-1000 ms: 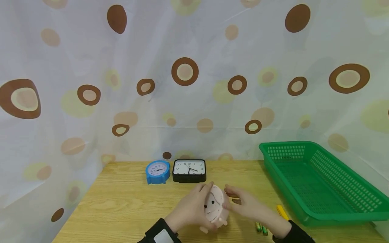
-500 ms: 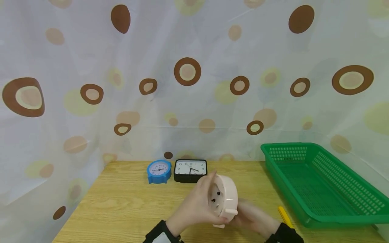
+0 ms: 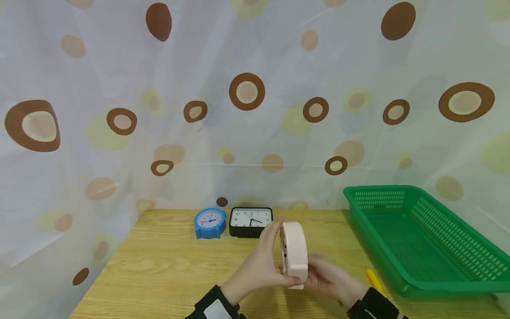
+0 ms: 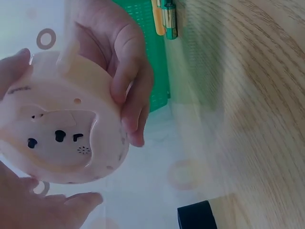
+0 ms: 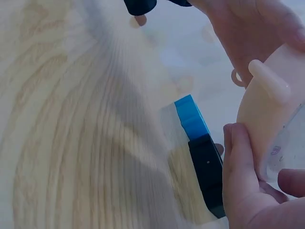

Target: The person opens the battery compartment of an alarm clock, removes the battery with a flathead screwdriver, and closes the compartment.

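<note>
A pale pink alarm clock is held above the table, turned nearly edge-on in the head view. My left hand grips its rim, fingers at the top and thumb underneath. On the other side, my right hand holds the lower edge. The right wrist view shows its fingers on the clock's rim and the thumb at the clear front. In the left wrist view the clock's back shows black knobs and a recessed panel.
Behind the hands stand a blue clock and a black rectangular clock. A green basket is at the right, with a yellow-handled tool beside it. Green batteries lie near it on the wooden table.
The clock has been lifted and turned from showing its back to nearly edge-on. My right hand has come to its lower right side and now holds it.
</note>
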Action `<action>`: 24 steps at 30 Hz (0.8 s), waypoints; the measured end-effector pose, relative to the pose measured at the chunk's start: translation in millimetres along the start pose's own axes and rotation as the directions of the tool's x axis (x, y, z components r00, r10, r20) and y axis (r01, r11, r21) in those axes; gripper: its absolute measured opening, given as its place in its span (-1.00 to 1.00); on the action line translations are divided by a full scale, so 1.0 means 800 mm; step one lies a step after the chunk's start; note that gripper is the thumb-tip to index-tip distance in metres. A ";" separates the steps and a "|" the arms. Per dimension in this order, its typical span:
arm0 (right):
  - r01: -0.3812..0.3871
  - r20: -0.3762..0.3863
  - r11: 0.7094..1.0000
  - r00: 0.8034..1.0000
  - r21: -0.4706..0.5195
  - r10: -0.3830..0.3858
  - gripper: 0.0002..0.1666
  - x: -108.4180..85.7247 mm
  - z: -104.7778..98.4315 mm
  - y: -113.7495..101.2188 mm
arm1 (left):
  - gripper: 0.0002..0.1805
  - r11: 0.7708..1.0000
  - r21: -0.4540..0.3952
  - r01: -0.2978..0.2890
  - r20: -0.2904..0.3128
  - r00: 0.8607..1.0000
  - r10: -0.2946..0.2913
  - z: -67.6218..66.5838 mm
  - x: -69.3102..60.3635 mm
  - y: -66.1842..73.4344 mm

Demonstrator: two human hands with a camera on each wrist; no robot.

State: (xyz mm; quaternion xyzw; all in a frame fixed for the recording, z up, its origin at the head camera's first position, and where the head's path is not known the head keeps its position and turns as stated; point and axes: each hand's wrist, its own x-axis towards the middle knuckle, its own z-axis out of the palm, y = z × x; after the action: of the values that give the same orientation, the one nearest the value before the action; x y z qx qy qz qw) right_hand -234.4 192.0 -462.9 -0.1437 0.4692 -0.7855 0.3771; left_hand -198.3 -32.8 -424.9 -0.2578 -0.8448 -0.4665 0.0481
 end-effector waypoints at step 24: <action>-0.194 -0.482 0.619 0.807 -0.761 -0.340 -0.57 0.007 -0.007 -0.047 | 0.27 0.964 0.223 0.144 -0.065 0.989 -0.132 0.015 0.016 -0.040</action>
State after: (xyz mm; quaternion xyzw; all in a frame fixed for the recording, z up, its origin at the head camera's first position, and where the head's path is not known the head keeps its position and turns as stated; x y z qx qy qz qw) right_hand -258.4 201.3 -434.8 -0.0642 0.8478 -0.5206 0.0784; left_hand -223.0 -31.9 -451.6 -0.1795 -0.9071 -0.3751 0.0656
